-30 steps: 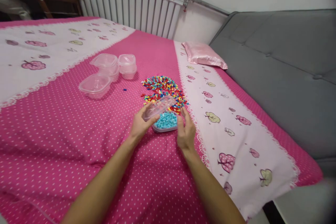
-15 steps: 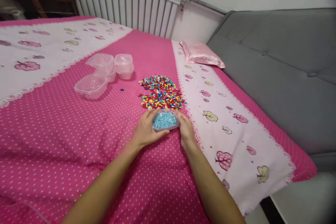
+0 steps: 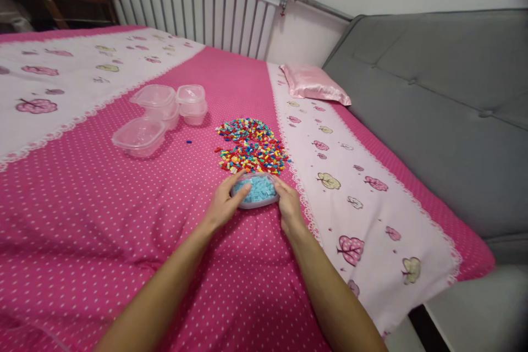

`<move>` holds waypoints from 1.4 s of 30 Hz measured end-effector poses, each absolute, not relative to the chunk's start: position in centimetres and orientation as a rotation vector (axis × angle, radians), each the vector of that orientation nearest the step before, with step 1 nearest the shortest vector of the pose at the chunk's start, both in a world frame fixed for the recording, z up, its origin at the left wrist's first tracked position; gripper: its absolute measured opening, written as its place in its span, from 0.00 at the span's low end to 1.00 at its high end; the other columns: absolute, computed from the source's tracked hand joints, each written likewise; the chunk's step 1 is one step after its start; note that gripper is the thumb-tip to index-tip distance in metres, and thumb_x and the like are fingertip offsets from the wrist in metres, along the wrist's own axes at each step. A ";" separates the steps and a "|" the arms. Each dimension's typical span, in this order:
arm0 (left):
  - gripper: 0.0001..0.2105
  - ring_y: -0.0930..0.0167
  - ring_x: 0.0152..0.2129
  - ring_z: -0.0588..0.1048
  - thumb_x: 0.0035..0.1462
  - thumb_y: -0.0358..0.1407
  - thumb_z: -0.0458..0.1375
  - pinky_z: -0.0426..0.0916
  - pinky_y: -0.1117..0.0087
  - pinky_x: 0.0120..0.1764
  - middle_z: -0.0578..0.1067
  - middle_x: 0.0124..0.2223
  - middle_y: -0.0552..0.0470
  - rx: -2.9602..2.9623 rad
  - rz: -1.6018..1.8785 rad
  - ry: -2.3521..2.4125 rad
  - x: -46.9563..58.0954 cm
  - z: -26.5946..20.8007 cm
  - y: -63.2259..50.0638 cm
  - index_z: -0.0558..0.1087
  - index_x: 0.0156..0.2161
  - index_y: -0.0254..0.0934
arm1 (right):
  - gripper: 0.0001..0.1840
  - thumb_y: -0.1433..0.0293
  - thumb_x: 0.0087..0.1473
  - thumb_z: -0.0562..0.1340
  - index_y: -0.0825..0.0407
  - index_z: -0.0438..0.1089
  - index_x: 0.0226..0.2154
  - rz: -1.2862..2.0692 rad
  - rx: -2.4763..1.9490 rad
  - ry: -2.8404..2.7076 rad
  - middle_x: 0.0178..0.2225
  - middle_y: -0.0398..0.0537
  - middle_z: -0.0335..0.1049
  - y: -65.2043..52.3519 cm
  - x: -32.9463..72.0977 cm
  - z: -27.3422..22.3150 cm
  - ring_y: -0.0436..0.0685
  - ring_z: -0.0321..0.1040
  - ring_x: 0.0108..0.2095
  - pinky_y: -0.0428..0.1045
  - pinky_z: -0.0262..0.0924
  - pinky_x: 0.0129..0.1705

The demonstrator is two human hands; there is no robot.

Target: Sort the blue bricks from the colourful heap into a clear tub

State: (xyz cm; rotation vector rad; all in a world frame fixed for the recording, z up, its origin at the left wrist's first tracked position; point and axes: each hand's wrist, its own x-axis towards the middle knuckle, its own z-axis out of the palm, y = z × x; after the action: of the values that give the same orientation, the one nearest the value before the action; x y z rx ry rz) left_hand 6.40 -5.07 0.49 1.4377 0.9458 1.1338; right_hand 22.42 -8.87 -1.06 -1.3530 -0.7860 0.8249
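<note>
Between my two hands is a clear plastic container [image 3: 259, 205] full of small light-blue toy bricks [image 3: 260, 188]. My left hand [image 3: 225, 202] grips its left end, with the thumb lying over the top near the rim. The right end is held by my right hand [image 3: 289, 206], fingers bent around the side. Just beyond the container lies a pile of mixed-colour toy bricks [image 3: 256, 155], in red, yellow, blue, white and teal. The underside of the container and some fingertips are hidden.
Several clear plastic containers [image 3: 140, 133] stand to the left on the pink dotted bedspread [image 3: 173, 181], some stacked. One dark blue brick [image 3: 188, 142] lies apart near them. A pink pillow [image 3: 315, 85] rests by the grey headboard [image 3: 433, 66]. Behind is a white radiator [image 3: 206, 8].
My left thumb has moved from the container's front edge up onto its top at the left. Container and hands sit slightly further left in view, and the whole view has shifted a little.
</note>
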 end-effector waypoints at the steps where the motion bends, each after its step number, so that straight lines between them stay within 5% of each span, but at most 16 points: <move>1: 0.23 0.58 0.52 0.70 0.49 0.47 0.63 0.60 0.58 0.56 0.74 0.53 0.44 1.314 1.154 0.964 6.5 0.4 -4.9 0.75 0.49 0.38 | 0.22 0.66 0.50 0.57 0.54 0.74 0.47 0.840 -1.344 -0.793 0.50 0.50 0.73 -8.9 22.4 -1.1 0.58 0.70 0.50 0.57 0.63 0.54; 8: 0.22 0.58 0.42 0.75 0.46 0.51 0.64 0.65 0.61 0.49 0.80 0.42 0.42 1.072 1.073 0.892 6.3 -0.4 -4.5 0.79 0.39 0.33 | 0.24 0.66 0.49 0.57 0.56 0.72 0.48 0.853 -1.381 -0.757 0.51 0.53 0.71 -8.7 22.5 -1.3 0.58 0.69 0.52 0.56 0.60 0.56; 12: 0.24 0.61 0.45 0.74 0.46 0.48 0.65 0.64 0.62 0.50 0.78 0.48 0.45 1.011 1.135 0.883 6.3 -0.2 -4.8 0.77 0.46 0.36 | 0.25 0.65 0.50 0.57 0.57 0.71 0.49 0.806 -1.422 -0.769 0.53 0.54 0.70 -8.7 22.4 -1.3 0.58 0.68 0.53 0.57 0.58 0.57; 16: 0.23 0.61 0.41 0.76 0.48 0.48 0.63 0.66 0.62 0.47 0.79 0.44 0.45 1.115 1.147 0.918 6.2 -0.4 -4.6 0.78 0.45 0.36 | 0.25 0.64 0.50 0.57 0.57 0.72 0.48 0.795 -1.425 -0.790 0.53 0.55 0.70 -8.8 22.4 -1.2 0.58 0.67 0.53 0.57 0.58 0.57; 21: 0.17 0.57 0.42 0.75 0.54 0.45 0.58 0.65 0.59 0.49 0.80 0.44 0.46 1.464 1.156 1.128 5.9 -0.4 -4.6 0.79 0.44 0.38 | 0.22 0.63 0.49 0.58 0.55 0.73 0.44 0.780 -1.411 -0.779 0.48 0.53 0.74 -8.7 22.5 -1.2 0.59 0.69 0.49 0.56 0.61 0.53; 27: 0.23 0.57 0.45 0.75 0.60 0.42 0.48 0.65 0.58 0.50 0.77 0.50 0.41 1.718 1.001 1.237 5.8 0.1 -5.0 0.74 0.52 0.31 | 0.19 0.66 0.43 0.61 0.51 0.75 0.40 0.930 -1.329 -0.591 0.42 0.45 0.77 -8.5 22.4 -1.2 0.56 0.71 0.44 0.50 0.63 0.46; 35: 0.27 0.56 0.44 0.75 0.43 0.49 0.65 0.67 0.60 0.49 0.76 0.50 0.42 1.219 1.011 0.998 5.8 0.0 -4.1 0.78 0.46 0.34 | 0.07 0.71 0.37 0.58 0.53 0.72 0.22 1.135 -1.352 -0.289 0.20 0.39 0.72 -8.6 22.8 0.6 0.50 0.65 0.23 0.44 0.60 0.26; 42: 0.28 0.64 0.41 0.77 0.34 0.44 0.72 0.68 0.69 0.45 0.80 0.44 0.43 0.883 0.882 0.836 5.1 0.9 -4.2 0.79 0.45 0.37 | 0.09 0.70 0.42 0.55 0.52 0.71 0.25 1.278 -1.218 -0.396 0.23 0.39 0.74 -8.7 22.7 1.6 0.51 0.68 0.25 0.45 0.62 0.30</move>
State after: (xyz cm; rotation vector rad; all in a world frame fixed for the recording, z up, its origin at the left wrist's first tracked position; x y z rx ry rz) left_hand 5.13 -4.25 0.86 0.8834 0.8363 0.8824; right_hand 22.71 -8.70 1.59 -1.2180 -0.3963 1.2779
